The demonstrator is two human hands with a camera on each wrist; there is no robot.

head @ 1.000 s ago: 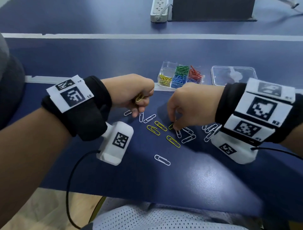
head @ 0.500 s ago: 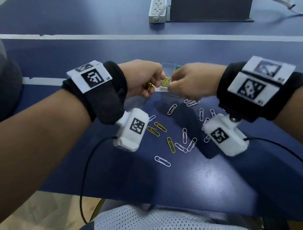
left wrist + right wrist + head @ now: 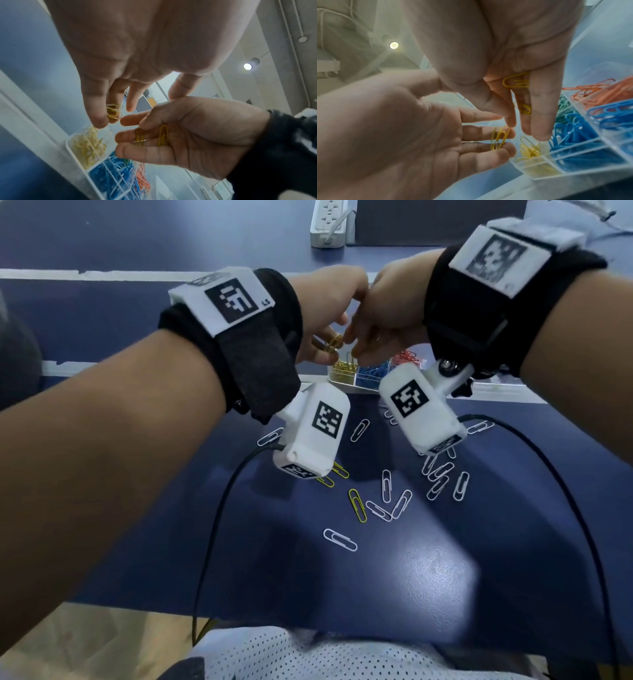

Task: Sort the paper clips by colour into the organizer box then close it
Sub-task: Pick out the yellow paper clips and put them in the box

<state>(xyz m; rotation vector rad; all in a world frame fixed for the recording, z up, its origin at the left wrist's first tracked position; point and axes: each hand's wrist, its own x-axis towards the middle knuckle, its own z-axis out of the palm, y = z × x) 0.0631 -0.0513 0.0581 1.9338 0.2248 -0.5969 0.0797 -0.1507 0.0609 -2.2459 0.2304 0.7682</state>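
Hovering over organizer box (image 3: pixel 346 381) at table's (image 3: pixel 394 583) far side: L hand (image 3: pixel 329 313) & R hand (image 3: pixel 387 306), knuckles nearly touching. White clips (image 3: pixel 339 539) + few yellow loose on table nearer person.

L wrist cam: L fingers curled round yellow clips (image 3: pixel 113 111), above box's yellow compartment (image 3: pixel 86 147).

R wrist cam: R fingers pinch more yellow clips (image 3: pixel 517 81); blue clips (image 3: pixel 583 135), orange alongside.

Clear plastic, coated wire, glossy blue top

The organizer box (image 3: pixel 583 171) is transparent plastic; paper clips (image 3: pixel 356 505) look smooth-coated (some white); table (image 3: pixel 394 583) shines.
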